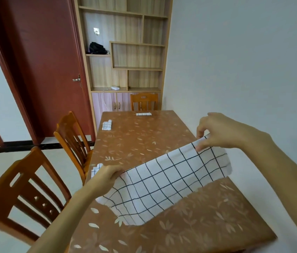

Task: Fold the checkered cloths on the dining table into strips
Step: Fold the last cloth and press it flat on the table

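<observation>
Checkered cloth [171, 183] is held spread above the near desk [144, 143], lower edge resting on it; top corners are pinched by left grip [107, 175] and right grip [222, 133]. Far-left cloth [107, 124] and far-end cloth [143, 114] lie folded, prob. done. A 4th cloth [96, 169], mostly hidden by left grip, can't be judged. Est. approx. half remains.

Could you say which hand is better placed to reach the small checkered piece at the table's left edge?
Left: the left hand, gripping a corner of the large cloth, sits beside that piece; the right hand pinches the opposite corner, farther away.
</observation>
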`<state>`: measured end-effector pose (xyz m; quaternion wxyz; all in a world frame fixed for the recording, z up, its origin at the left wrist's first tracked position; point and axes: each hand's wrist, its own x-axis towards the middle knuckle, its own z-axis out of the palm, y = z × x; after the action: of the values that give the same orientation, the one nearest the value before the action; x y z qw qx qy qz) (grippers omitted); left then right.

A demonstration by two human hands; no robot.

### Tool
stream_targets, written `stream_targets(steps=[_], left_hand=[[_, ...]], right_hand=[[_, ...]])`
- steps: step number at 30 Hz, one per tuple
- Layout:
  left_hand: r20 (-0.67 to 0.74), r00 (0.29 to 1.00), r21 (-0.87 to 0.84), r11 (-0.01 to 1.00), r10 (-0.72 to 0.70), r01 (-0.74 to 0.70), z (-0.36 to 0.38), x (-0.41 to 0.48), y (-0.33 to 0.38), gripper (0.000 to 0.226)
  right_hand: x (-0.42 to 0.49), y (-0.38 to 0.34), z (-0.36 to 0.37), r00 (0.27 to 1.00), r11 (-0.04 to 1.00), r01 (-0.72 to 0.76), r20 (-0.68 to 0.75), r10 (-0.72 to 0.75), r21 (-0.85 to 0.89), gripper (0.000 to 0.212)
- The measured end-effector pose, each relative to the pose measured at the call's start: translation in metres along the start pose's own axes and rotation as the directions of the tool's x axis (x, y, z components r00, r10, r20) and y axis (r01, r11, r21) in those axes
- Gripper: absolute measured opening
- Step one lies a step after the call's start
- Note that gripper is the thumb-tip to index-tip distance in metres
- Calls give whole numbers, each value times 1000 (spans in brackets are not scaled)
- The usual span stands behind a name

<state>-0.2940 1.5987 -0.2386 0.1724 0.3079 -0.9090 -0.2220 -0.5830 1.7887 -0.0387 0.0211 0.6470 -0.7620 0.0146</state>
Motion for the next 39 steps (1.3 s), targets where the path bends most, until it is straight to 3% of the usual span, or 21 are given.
stream_targets(steps=[3,7,8,11,14,16,18,21,24,28,32,36,39], left_hand=[[32,999,-109,994,5,-2,-7,2,30,45],[-83,977,-343,915,197,-214,-21,15,119,84],[-105,969,-386,889,222,-246,-21,22,134,81],[-204,959,-450,851,199,-272,-23,37,160,43],[-272,953,-550,791,134,-268,-30,40,159,23],[-246,965,-679,693,96,-242,-39,37,155,24],[-227,972,-753,622,64,-216,-45,35,151,27],[-220,975,-794,576,29,-196,-50,34,148,28],[-227,974,-782,593,19,-194,-54,34,150,22],[-279,960,-739,636,13,-224,-65,33,151,23],[-208,978,-742,649,19,-170,-73,31,147,26],[-148,982,-732,655,114,-186,-79,31,142,33],[-218,969,-660,714,116,-234,-81,29,146,30]], right_hand=[[-2,-14,2,1000,998,28,-4,-28,61,25],[5,-44,6,989,980,150,-31,-147,128,21],[7,-49,6,985,973,172,-43,-167,152,20],[6,-54,3,978,945,195,-122,-168,261,17],[-9,-38,-3,962,898,135,-271,-19,418,53],[-22,-20,1,955,817,45,-266,134,574,76],[-31,-5,11,960,738,-14,-197,198,675,69],[-37,4,29,961,523,56,-189,204,851,30],[-39,2,39,939,378,122,-230,256,918,24],[-40,-1,40,926,367,154,-264,270,917,30],[-41,-3,41,922,328,190,-282,263,926,30],[-41,-5,41,919,281,204,-283,276,938,29],[-42,-5,41,914,256,224,-294,281,940,28]])
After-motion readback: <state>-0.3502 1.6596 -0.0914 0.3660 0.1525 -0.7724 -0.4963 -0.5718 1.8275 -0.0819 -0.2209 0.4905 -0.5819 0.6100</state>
